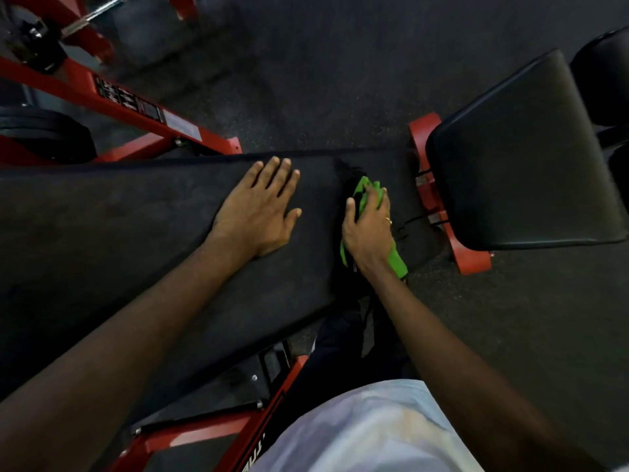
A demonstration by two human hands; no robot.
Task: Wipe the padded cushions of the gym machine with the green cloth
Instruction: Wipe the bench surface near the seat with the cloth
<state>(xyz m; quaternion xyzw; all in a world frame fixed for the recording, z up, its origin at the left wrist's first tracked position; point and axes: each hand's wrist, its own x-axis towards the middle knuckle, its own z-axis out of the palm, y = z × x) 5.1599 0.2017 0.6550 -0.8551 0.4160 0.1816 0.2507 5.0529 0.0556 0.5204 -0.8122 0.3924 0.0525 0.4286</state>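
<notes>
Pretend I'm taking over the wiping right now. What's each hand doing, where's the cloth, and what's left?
Left hand: open, flat on the long cushion.
Right hand: grips the green cloth, pressing it on that cushion's right end.
Done: the cloth is on the long cushion; how much is clean can't be told.
Left: finish it, then wipe the square cushion to the right.

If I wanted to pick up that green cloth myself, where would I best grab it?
Probably by the loose tail of the green cloth, which pokes out beside the wrist near the front edge of the long pad. Come in from the near right side: the right hand covers the bunched middle, so only the ends are free.
</notes>
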